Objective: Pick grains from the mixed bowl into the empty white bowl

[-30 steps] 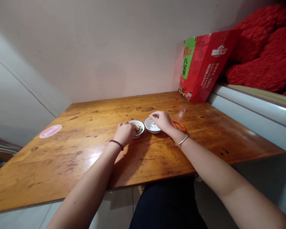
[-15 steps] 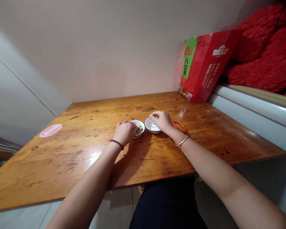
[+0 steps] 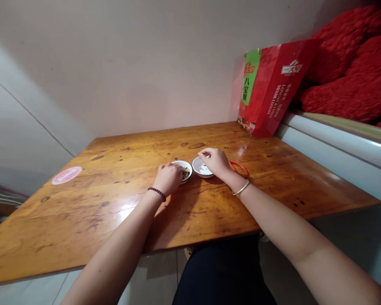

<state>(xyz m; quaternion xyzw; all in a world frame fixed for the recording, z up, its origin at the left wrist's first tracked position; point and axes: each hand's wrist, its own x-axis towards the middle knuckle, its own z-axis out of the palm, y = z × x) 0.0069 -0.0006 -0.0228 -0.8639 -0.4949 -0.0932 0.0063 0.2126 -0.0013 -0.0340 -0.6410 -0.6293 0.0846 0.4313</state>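
A red carton (image 3: 273, 89) is bearing the white logo 一大早 on its side, with slanting white capitals below that are reading "LONGAN & LOTUS MIXDE CONGEE" — the small characters alongside are blurring too much to read. Its green panel (image 3: 251, 80) is carrying 八宝粥 in black, under a red logo that is showing 大早. On the wooden table (image 3: 114, 228), a pink round sticker (image 3: 66, 175) is displaying what is looking like a white "1".

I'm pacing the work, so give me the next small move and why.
Probably a light pinch by the left hand: its fingers are at the left bowl of mixed grains, while the right bowl, under the right hand, shows only scattered bits. Any held grain is hidden.
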